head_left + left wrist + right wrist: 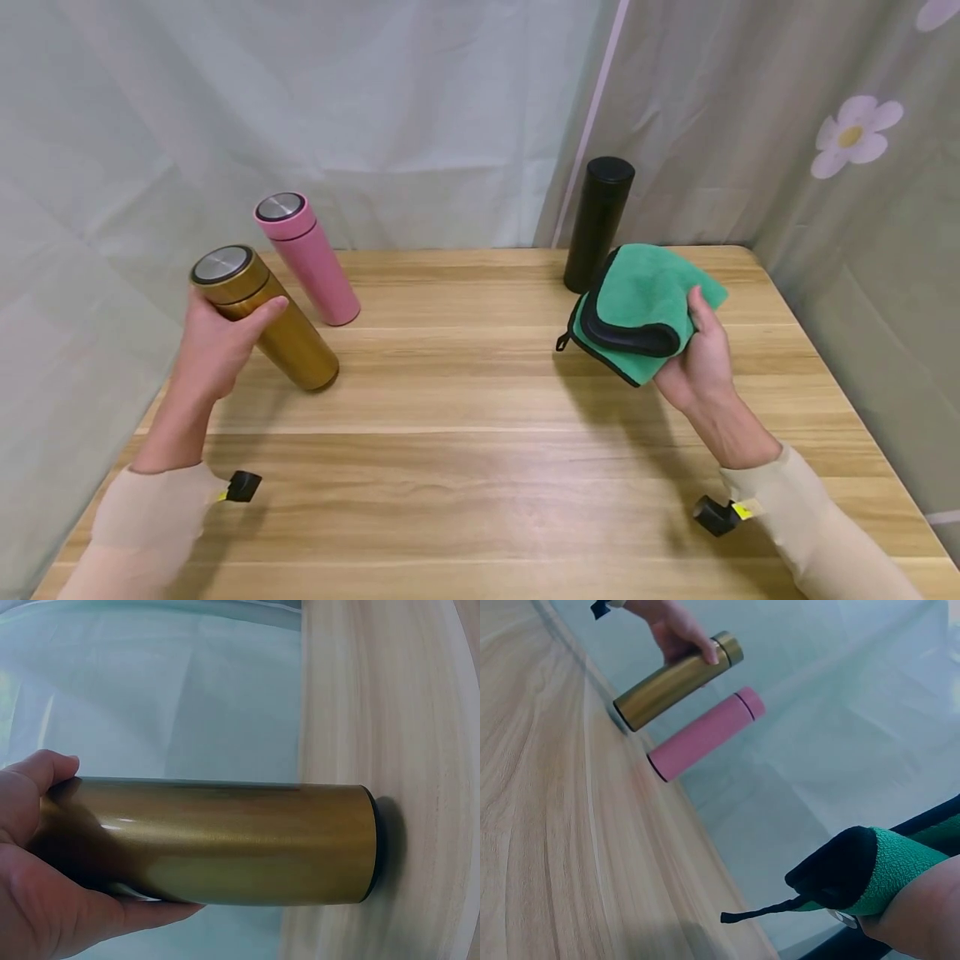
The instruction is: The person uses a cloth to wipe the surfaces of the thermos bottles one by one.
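Our left hand [216, 342] grips the gold bottle [296, 346] near its lid, beside the pink bottle [318, 271] at the left of the surface [487, 475]; our right hand [701, 362] holds the folded green cloth [641, 287] raised, near the black bottle [596, 221].

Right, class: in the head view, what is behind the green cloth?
A black bottle stands behind the green cloth, with tabletop around it. The cloth covers a little of the bottle's lower side and most fingers of the right hand; whatever else it hides cannot be seen.
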Tool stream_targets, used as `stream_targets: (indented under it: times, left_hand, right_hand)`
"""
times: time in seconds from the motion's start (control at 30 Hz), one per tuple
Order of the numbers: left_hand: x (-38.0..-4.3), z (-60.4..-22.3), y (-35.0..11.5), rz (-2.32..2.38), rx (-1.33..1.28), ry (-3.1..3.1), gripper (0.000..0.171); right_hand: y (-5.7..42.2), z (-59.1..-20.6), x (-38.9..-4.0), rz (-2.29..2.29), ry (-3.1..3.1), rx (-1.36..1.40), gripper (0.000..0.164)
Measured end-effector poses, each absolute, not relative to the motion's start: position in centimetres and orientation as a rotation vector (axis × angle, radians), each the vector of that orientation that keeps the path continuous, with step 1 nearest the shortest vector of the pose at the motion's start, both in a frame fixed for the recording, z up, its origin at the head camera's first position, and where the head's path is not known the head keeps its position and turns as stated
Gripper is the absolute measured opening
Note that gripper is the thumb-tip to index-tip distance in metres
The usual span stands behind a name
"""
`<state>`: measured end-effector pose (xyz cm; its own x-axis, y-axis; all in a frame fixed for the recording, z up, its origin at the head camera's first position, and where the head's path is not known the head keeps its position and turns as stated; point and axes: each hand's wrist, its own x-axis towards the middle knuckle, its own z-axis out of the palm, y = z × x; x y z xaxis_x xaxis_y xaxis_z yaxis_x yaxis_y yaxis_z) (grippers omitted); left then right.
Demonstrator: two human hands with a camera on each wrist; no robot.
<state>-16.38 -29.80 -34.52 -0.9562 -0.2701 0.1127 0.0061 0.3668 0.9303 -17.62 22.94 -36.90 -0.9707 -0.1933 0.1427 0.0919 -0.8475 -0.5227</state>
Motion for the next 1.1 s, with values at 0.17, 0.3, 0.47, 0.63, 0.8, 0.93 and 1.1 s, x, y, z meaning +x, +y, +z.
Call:
stream_targets:
  times: [0.17, 0.3, 0.47, 0.63, 0.8, 0.93, 1.1]
  left_hand:
    - [-16.5, -34.7, -30.0, -1.62, 0.239, -2.377, 0.07]
    - [-16.7, -34.8, -30.1, -1.614, 0.264, -2.387, 0.072]
    - [-16.8, -35.0, -30.4, -1.608, 0.289, -2.39, 0.076]
    - [-16.7, -35.4, -30.4, -1.539, 0.26, -2.422, 0.077]
    - [-16.7, -35.7, -30.2, -1.526, 0.204, -2.423, 0.078]
    - [-16.9, -35.7, -30.1, -1.569, 0.184, -2.394, 0.077]
    - [-16.8, -35.7, -29.8, -1.73, 0.171, -2.286, 0.083]
  right_hand:
    - [23.0, -37.0, -17.6, -2.875, 0.765, -0.293, 0.035]
    - [23.1, -37.0, -17.6, -2.872, 0.771, -0.307, 0.037]
    - [23.3, -36.9, -17.6, -2.873, 0.771, -0.303, 0.037]
    - [23.6, -36.9, -17.6, -2.881, 0.753, -0.285, 0.036]
    - [24.0, -36.9, -17.4, -2.896, 0.721, -0.285, 0.036]
    - [24.3, -36.9, -17.3, -2.897, 0.717, -0.301, 0.036]
    - [24.6, -36.9, -17.3, -2.887, 0.732, -0.317, 0.037]
